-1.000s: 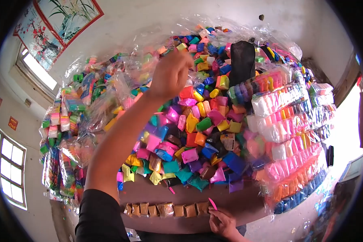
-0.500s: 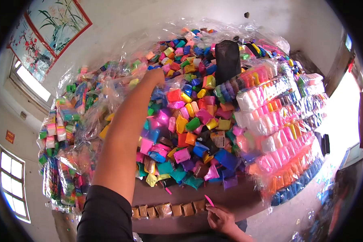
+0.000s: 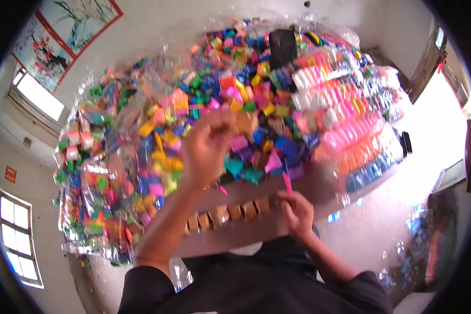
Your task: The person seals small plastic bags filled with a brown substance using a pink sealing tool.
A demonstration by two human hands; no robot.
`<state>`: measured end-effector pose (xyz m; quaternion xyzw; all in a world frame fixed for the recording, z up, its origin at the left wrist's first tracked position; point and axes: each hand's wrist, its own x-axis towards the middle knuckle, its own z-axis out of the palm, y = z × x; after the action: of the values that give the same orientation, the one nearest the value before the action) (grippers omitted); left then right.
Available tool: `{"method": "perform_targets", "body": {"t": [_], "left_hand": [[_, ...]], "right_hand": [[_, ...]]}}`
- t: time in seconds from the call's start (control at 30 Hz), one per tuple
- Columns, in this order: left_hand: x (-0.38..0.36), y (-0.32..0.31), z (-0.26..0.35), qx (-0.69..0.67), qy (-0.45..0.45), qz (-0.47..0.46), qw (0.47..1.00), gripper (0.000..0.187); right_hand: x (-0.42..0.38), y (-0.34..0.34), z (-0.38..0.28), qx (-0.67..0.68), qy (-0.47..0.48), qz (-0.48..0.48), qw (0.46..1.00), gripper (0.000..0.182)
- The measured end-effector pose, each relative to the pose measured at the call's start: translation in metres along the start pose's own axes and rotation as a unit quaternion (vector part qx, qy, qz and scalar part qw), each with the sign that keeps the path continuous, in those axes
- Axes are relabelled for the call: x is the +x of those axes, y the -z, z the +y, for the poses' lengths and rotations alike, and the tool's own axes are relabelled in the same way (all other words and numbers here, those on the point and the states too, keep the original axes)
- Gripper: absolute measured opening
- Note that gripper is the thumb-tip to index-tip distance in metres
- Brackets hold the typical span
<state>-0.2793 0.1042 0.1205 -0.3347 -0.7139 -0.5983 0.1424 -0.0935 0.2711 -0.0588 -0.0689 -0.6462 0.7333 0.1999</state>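
My left hand (image 3: 209,146) is raised over the pile, its thumb and fingers closed on a small brown packet (image 3: 246,123). Slightly blurred, that packet looks like the brown ones in the row (image 3: 235,212) along the table's near edge. Beside the right end of this row is my right hand (image 3: 297,213), pinching a thin pink plastic knife (image 3: 288,183) that points up and away from me. Small packets in many colours (image 3: 246,170) lie heaped just beyond both hands.
Clear bags of pink, orange and blue packets (image 3: 353,131) are stacked on the right. More bagged packets (image 3: 97,183) cover the left side. A black object (image 3: 283,48) stands at the back. The brown tabletop (image 3: 319,183) shows along the front edge.
My left hand has come back from the far part of the pile and now holds a brown packet. The view has shifted, and my right hand still holds the pink knife.
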Motion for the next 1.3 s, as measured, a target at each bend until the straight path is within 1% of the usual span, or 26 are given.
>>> {"method": "perform_targets", "body": {"t": [0.07,0.13,0.17,0.2,0.23,0.3,0.33,0.37,0.43,0.47,0.57,0.63,0.67,0.73,0.77,0.83,0.87,0.93,0.97,1.03,1.07,1.13,1.17,1.23,1.27,1.3], "left_hand": [[-0.086,-0.004,0.02,-0.084,0.093,-0.02,0.992,0.026],[-0.149,-0.011,0.029,-0.129,0.127,0.016,0.983,0.028],[-0.177,-0.012,0.033,-0.164,0.139,0.046,0.976,0.029],[-0.199,-0.01,0.033,-0.13,0.123,0.075,0.981,0.03],[-0.216,-0.004,0.038,-0.131,0.137,0.093,0.977,0.03],[-0.24,0.011,0.046,-0.058,0.151,0.1,0.982,0.03],[-0.251,0.013,0.049,-0.03,0.141,0.119,0.982,0.028],[-0.259,0.019,0.05,-0.029,0.149,0.136,0.979,0.028],[-0.275,0.033,0.052,0.08,0.058,0.067,0.993,0.027],[-0.281,0.036,0.054,0.082,0.061,0.075,0.992,0.027],[-0.3,0.038,0.063,0.057,0.092,0.086,0.99,0.028],[-0.305,0.035,0.069,-0.027,0.147,0.154,0.977,0.029],[-0.304,0.036,0.073,-0.029,0.15,0.15,0.977,0.029],[-0.3,0.038,0.082,-0.157,0.265,0.136,0.942,0.032],[-0.303,0.035,0.078,-0.159,0.268,0.131,0.941,0.032],[-0.311,0.029,0.068,-0.295,0.283,0.084,0.909,0.034],[-0.313,0.028,0.066,-0.295,0.288,0.079,0.908,0.034],[-0.313,0.028,0.065,-0.335,0.296,0.086,0.89,0.034],[-0.313,0.027,0.064,-0.334,0.3,0.082,0.89,0.034],[-0.311,0.027,0.065,-0.346,0.267,0.074,0.896,0.033],[-0.311,0.027,0.066,-0.345,0.271,0.07,0.896,0.033],[-0.311,0.028,0.069,-0.308,0.273,0.06,0.91,0.034],[-0.312,0.028,0.071,-0.307,0.278,0.057,0.908,0.034],[-0.312,0.027,0.073,-0.302,0.289,0.047,0.907,0.035],[-0.311,0.028,0.074,-0.301,0.292,0.045,0.907,0.035],[-0.31,0.029,0.075,-0.312,0.296,0.025,0.902,0.035]], "right_hand": [[-0.005,-0.011,-0.046,0.033,-0.007,-0.041,0.999,0.025],[-0.015,-0.026,-0.073,0.028,-0.017,-0.089,0.996,0.03],[-0.022,-0.039,-0.082,0.094,-0.042,-0.103,0.989,0.034],[-0.028,-0.046,-0.084,0.161,-0.06,-0.118,0.978,0.039],[-0.038,-0.048,-0.083,0.152,-0.078,-0.131,0.977,0.039],[-0.053,-0.053,-0.076,0.19,-0.187,-0.165,0.95,0.044],[-0.061,-0.057,-0.072,0.207,-0.197,-0.166,0.944,0.037],[-0.066,-0.06,-0.07,0.198,-0.207,-0.179,0.941,0.037],[-0.08,-0.065,-0.068,0.169,-0.228,-0.19,0.94,0.034],[-0.086,-0.069,-0.066,0.165,-0.23,-0.197,0.938,0.034],[-0.104,-0.076,-0.063,0.11,-0.187,-0.214,0.952,0.032],[-0.112,-0.079,-0.065,0.114,-0.168,-0.2,0.959,0.036],[-0.114,-0.08,-0.064,0.114,-0.17,-0.195,0.959,0.036],[-0.116,-0.079,-0.063,0.065,-0.111,-0.185,0.974,0.034],[-0.117,-0.079,-0.062,0.065,-0.113,-0.179,0.975,0.034],[-0.12,-0.08,-0.063,0.026,-0.085,-0.176,0.98,0.034],[-0.119,-0.08,-0.066,0.027,-0.088,-0.17,0.981,0.034],[-0.115,-0.078,-0.074,-0.088,-0.011,-0.195,0.977,0.032],[-0.113,-0.077,-0.077,-0.087,-0.014,-0.19,0.978,0.032],[-0.108,-0.074,-0.08,-0.077,0.069,-0.206,0.973,0.034],[-0.104,-0.072,-0.08,-0.075,0.067,-0.202,0.974,0.034],[-0.097,-0.067,-0.08,-0.126,0.155,-0.219,0.955,0.033],[-0.095,-0.063,-0.082,-0.125,0.15,-0.216,0.957,0.033],[-0.089,-0.056,-0.087,-0.174,0.166,-0.285,0.928,0.03],[-0.087,-0.055,-0.086,-0.173,0.164,-0.283,0.929,0.03],[-0.085,-0.055,-0.084,-0.17,0.197,-0.287,0.922,0.029]]}}
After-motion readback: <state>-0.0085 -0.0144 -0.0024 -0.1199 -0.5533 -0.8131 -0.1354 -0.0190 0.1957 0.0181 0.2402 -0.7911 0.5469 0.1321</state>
